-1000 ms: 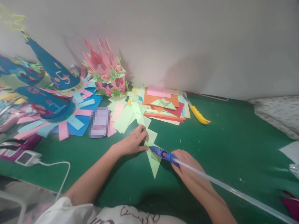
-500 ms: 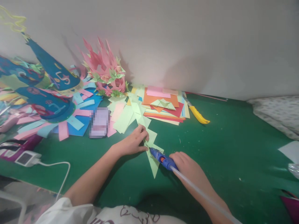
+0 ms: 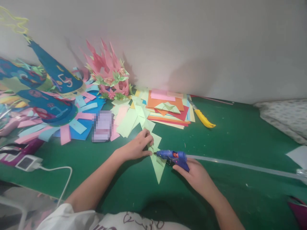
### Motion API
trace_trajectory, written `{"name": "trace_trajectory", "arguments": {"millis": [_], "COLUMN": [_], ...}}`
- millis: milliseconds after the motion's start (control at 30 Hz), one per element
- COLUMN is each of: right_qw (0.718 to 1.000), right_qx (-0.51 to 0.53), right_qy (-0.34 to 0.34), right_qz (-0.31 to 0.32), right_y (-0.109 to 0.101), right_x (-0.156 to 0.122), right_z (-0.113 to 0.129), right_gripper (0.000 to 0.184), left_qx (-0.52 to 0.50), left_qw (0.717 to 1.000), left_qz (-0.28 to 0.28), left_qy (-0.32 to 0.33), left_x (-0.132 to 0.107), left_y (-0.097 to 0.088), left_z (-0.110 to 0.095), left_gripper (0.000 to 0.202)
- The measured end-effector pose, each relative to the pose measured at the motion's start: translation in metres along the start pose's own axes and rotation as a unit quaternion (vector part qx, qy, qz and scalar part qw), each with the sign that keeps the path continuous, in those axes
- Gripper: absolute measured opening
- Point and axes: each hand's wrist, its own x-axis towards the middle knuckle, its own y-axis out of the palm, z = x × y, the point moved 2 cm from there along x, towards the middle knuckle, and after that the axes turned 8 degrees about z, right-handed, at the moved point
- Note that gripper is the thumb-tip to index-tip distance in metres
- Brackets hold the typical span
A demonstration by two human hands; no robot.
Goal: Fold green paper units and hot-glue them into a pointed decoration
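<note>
A strip of folded pale green paper (image 3: 158,172) runs away from me across the green table, its pointed end nearest my body. My left hand (image 3: 141,144) is closed on the strip's left edge, thumb and fingers pinching the paper. In my right hand (image 3: 192,172) is a blue glue gun (image 3: 174,155), gripped by its handle. Its dark nozzle points left and meets the paper just beside my left thumb; whether glue is coming out is too small to see. A long clear glue stick (image 3: 240,164) sticks out of the gun's back toward the right.
Behind the strip lies a stack of coloured paper (image 3: 153,103) with a yellow-handled knife (image 3: 203,118) beside it. A pink paper crown (image 3: 107,70) and blue cone hats (image 3: 55,70) stand at the left. A blurred-out phone-shaped object (image 3: 103,126) and a white charger (image 3: 27,162) lie closer.
My right hand has turned the glue gun, so its glue stick now points right across the table instead of down toward me. The left hand and paper have hardly moved.
</note>
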Motion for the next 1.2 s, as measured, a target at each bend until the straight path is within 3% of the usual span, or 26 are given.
{"name": "trace_trajectory", "arguments": {"millis": [333,500,633,767,933,1067,1200], "right_qw": [0.983,0.955,0.939,0.937,0.942,0.936,0.938], "right_qx": [0.167,0.236,0.180,0.097,0.087,0.075,-0.078], "right_qy": [0.071,0.133,0.190,0.218,0.202,0.186,0.112], "right_qz": [-0.017,-0.123,-0.222,-0.256,-0.252,-0.290,-0.318], "right_y": [-0.001,-0.012,-0.029,-0.039,-0.036,-0.035,-0.036], "right_x": [0.007,0.007,0.008,0.011,0.018,0.023,0.022], "right_z": [-0.006,-0.018,-0.037,-0.053,-0.064,-0.069,-0.050], "right_gripper": [0.036,0.039,0.047,0.047,0.050,0.047,0.033], "left_qx": [0.015,0.027,0.032,0.034,0.038,0.045,0.053], "left_qw": [1.000,0.999,0.999,0.999,0.999,0.999,0.999], "left_qz": [0.007,0.011,0.014,0.013,0.007,0.001,-0.005], "left_qy": [-0.003,-0.014,-0.015,-0.013,-0.009,-0.005,-0.004], "left_x": [0.000,0.000,0.001,0.001,0.001,0.002,0.003], "left_y": [0.001,0.002,0.001,0.001,0.001,0.002,0.004], "left_z": [0.000,0.001,0.001,0.001,0.001,-0.001,-0.004], "left_gripper": [0.021,0.021,0.020,0.020,0.019,0.018,0.017]}}
